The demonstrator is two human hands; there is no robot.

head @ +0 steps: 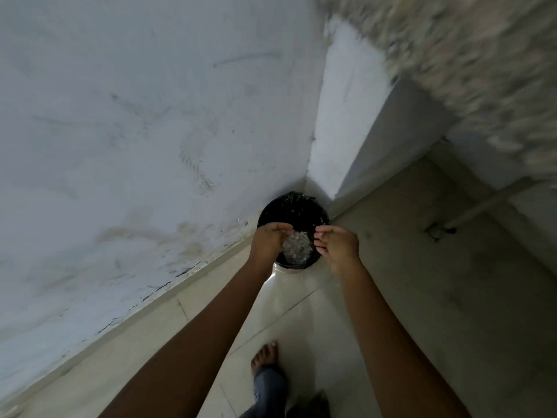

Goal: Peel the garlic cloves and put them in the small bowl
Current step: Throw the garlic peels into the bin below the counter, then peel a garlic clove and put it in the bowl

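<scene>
Fingers of both hands, left hand [269,240] and right hand [338,244], pinch what looks like pale, papery garlic skins [296,248] over a round black-lined bin [293,221]; no small bowl shows. Next: let go, dropping the waste.

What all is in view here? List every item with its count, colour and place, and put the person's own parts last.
Bin: one, lined with a black bag, on the floor in the wall corner.
Pale scraps: a whitish heap, too blurred to count, between the hands over the bin.
Wall: one, white and stained, left.
Floor: pale tiles, lower right.
Counter edge: one, speckled grey, upper right, blurred.
Left hand: one, over the bin's left rim, fingers curled.
Right hand: one, over the bin's right rim, fingers pinched.
Foot: one, bare, bottom centre, above a blue trouser leg.
</scene>
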